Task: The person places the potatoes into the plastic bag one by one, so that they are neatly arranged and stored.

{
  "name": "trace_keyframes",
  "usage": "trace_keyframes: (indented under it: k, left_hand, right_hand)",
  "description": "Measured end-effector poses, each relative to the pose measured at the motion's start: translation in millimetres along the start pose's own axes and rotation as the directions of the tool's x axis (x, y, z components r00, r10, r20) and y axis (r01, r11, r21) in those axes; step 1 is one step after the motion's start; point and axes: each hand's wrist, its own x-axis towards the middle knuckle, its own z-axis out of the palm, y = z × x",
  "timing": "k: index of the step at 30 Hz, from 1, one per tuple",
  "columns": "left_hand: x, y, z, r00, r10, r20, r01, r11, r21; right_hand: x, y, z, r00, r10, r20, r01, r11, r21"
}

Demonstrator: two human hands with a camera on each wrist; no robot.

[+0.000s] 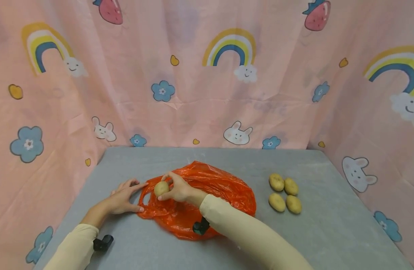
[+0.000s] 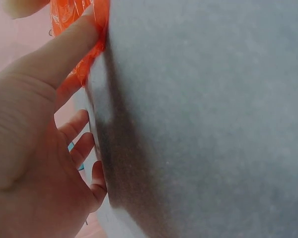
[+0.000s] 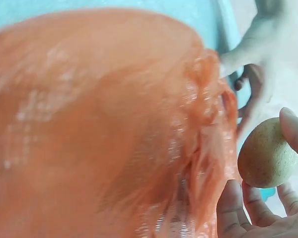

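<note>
A potato (image 1: 161,188) is gripped between the thumb and fingers of my right hand (image 1: 179,189), over the handle end of a red plastic bag (image 1: 223,187). In the right wrist view, the same potato (image 3: 267,154) shows smooth and rounded, with the fingertips around its lower side. My left hand (image 1: 120,198) lies at the bag's left end, thumb and index finger spread apart and touching the handle edges. From the left wrist, the thumb (image 2: 64,54) looks straight against the red plastic (image 2: 102,25), while the other fingers are loosely bent near the tabletop.
Several potatoes (image 1: 277,202) sit in a cluster on the grey tabletop (image 1: 328,232), right of the bag. A pink patterned curtain (image 1: 200,112) hangs behind the table and along both sides.
</note>
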Motion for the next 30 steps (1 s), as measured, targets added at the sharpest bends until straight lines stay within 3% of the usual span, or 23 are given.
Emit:
trace_keyframes:
  k: [9,22,30]
  left_hand:
    - [-0.8,0.7,1.2,1.000,0.007,-0.005,-0.007,1.000,0.002]
    - [-1.6,1.7,-0.7,0.999,0.030,-0.029,-0.030,1.000,0.004]
    - [-2.2,1.7,0.7,0.999,0.032,-0.022,-0.032,0.999,0.005]
  right_hand:
    - [5.8,12,7,1.000,0.006,-0.001,-0.006,0.995,-0.104]
    - [9.4,10,15,1.000,0.007,-0.003,-0.008,0.964,-0.266]
    - [7.1,11,17,1.000,0.005,0.028,0.003,0.954,-0.299]
